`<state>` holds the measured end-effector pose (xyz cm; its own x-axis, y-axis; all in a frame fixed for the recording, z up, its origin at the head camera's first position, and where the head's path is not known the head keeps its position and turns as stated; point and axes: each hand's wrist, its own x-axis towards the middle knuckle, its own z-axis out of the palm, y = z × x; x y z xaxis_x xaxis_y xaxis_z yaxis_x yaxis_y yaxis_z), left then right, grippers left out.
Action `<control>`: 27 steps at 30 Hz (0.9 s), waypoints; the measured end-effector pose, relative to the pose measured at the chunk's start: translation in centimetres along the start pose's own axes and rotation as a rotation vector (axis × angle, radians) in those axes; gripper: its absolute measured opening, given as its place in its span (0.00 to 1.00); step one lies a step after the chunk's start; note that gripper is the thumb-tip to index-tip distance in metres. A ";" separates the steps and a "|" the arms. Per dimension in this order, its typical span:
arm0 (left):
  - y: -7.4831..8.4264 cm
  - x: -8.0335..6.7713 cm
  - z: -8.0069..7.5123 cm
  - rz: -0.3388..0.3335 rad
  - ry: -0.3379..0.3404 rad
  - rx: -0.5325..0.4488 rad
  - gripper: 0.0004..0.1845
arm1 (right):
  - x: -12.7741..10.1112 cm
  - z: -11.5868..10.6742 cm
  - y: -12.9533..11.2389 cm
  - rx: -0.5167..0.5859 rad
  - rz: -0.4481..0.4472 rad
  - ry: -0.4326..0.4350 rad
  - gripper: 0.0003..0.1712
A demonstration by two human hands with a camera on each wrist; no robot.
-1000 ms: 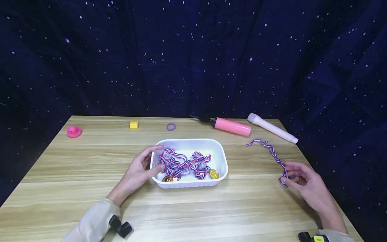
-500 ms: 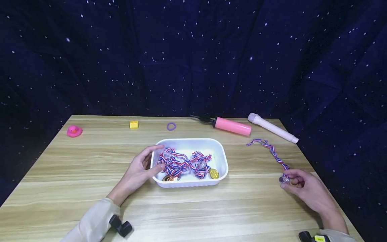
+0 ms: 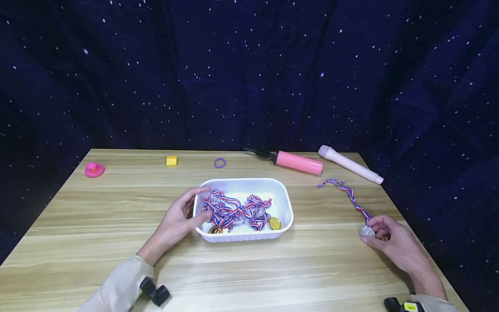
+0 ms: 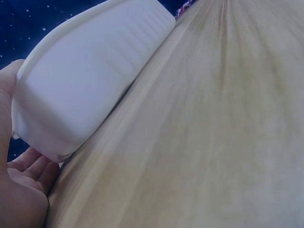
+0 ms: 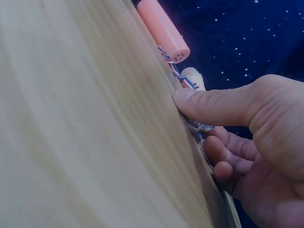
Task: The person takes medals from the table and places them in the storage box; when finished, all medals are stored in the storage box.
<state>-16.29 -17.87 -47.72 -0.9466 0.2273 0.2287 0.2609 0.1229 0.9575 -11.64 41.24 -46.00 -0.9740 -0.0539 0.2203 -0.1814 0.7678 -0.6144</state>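
My right hand pinches the silver medal flat on the bench: thumb on top, fingers curled under its near edge. Its striped ribbon trails away from my grip toward the pink pump and the white torch. My left hand grips the left end of the white tray, thumb over the rim, fingers outside. The tray holds more ribboned medals.
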 end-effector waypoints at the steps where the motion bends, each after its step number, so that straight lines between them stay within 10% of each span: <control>1: 0.0 0.0 0.0 0.000 -0.001 -0.001 0.35 | 0.0 0.0 0.0 0.014 -0.007 0.006 0.23; 27: 0.1 0.0 0.0 -0.010 0.000 0.005 0.35 | 0.4 1.0 -2.3 0.118 0.030 0.074 0.08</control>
<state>-16.26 -17.85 -47.67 -0.9491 0.2264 0.2191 0.2524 0.1304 0.9588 -11.70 38.82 -45.28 -0.9672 0.0189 0.2534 -0.1713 0.6878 -0.7054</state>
